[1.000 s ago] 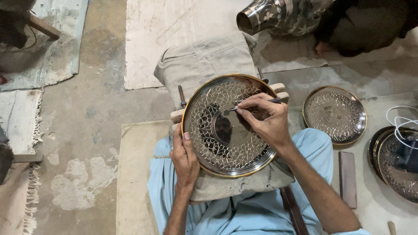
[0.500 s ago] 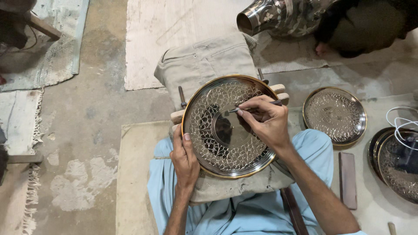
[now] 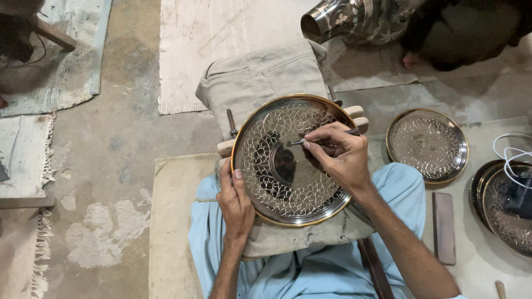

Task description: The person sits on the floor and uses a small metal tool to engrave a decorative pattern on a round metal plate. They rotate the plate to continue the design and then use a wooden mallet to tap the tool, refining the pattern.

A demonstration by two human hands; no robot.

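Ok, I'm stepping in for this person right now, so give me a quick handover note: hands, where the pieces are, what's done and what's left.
Left hand: steadies the near-left rim of the round engraved metal plate, thumb on its face.
Right hand: pinches a thin engraving tool, tip on the plate's inner ring, just right of centre.
The plate lies on a cloth-covered support over the lap.
Done: a leaf-like pattern fills the wide outer band all round.
Left: the smooth centre disc carries no pattern.
Nearby on the right: a second patterned plate, a flat dark bar, more plates at the edge.
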